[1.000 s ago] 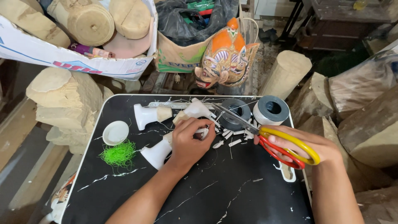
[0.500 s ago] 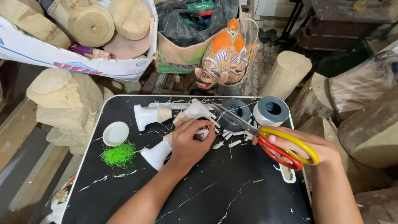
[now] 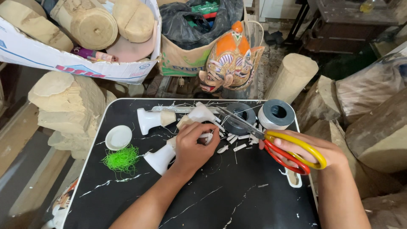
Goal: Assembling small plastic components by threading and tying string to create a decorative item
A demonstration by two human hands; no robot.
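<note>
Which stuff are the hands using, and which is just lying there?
In use:
left hand
right hand
yellow-and-red scissors
small white plastic pieces

Lying about:
green thread tuft
round white lid
two grey tape rolls
painted orange mask

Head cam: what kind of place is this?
Likely a mask-carving craft workshop. A painted orange mask leans behind the black table, rough wood blocks stand around it, and the right hand works scissors over white scraps.
</note>
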